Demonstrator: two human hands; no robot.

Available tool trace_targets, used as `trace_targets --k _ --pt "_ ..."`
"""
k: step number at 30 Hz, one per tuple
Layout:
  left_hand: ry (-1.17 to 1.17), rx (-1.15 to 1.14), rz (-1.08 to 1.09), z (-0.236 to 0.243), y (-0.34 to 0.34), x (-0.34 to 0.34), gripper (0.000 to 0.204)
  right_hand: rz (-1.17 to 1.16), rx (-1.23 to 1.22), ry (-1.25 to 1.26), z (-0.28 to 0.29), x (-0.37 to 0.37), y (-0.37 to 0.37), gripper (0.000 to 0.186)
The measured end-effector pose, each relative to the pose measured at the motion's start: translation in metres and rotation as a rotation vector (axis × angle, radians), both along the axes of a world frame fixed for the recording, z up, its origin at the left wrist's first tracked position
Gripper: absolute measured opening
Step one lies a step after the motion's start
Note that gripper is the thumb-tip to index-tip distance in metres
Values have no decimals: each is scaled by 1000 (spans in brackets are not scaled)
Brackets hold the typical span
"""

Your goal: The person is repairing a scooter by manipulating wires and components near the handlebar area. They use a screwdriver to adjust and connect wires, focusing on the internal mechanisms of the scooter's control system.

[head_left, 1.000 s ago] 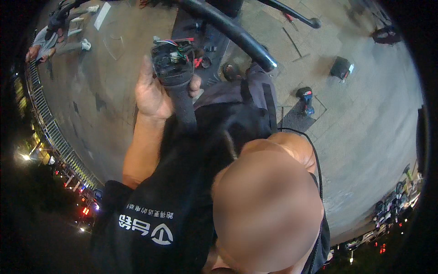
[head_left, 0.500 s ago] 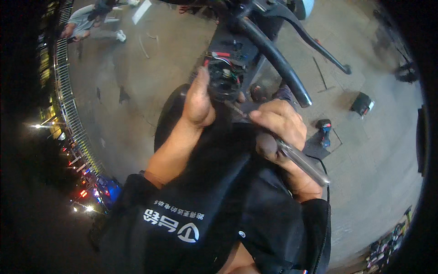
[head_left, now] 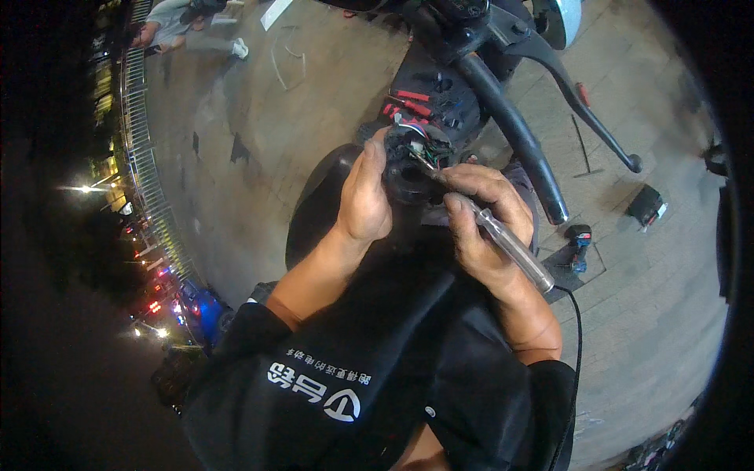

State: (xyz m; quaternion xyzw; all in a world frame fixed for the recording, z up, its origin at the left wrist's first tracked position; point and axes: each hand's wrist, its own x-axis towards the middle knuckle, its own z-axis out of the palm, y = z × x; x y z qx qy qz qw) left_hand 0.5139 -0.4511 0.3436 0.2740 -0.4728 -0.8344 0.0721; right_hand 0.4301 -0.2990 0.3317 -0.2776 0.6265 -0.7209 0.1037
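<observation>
My left hand (head_left: 366, 192) is curled against the left side of a round black housing (head_left: 407, 185), which has coloured wires and connectors inside. Between the thumb and fingers of my right hand (head_left: 491, 216) is a screwdriver (head_left: 514, 250) with a clear handle. Its metal shaft slants up and left, the tip among the wires; exactly what it touches is too small to tell. A black cord (head_left: 578, 337) passes close to the handle's butt, and I cannot tell whether they join.
Above my right hand is a black handlebar grip (head_left: 510, 129) with a brake lever (head_left: 561, 74). Red-handled tools (head_left: 415, 105) lie on the black panel beyond the housing. A cordless drill (head_left: 579, 247) and a black box (head_left: 646, 206) are on the paving at right. A person (head_left: 169, 27) is at far left.
The screwdriver has swung upward and left, and its tip has come into the wires. My right hand has closed around it with the fingers forward. The view has shifted slightly.
</observation>
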Motion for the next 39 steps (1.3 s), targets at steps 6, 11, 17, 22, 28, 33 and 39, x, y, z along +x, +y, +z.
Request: trace_targets --k 6,11,17,22,28,33,39 --pt "4 -11 33 13 5 -1 55 52 -94 -137 2 -4 1 22" --pt "-8 -29 24 13 5 2 53 117 -135 -92 7 -7 6 23" --pt "-24 -71 -1 13 5 -1 55 109 -142 -82 3 -7 4 22" --pt "-14 -120 -6 9 2 -2 57 142 -143 -164 0 -8 3 22" --pt "-57 -137 -31 9 0 -3 57 169 -110 -136 5 -17 2 23" --pt "-49 -132 -72 10 -3 -5 56 175 -39 -87 22 -26 -1 22" --pt "-86 -191 -55 7 -8 0 56 169 -38 -22 24 -27 -10 24"
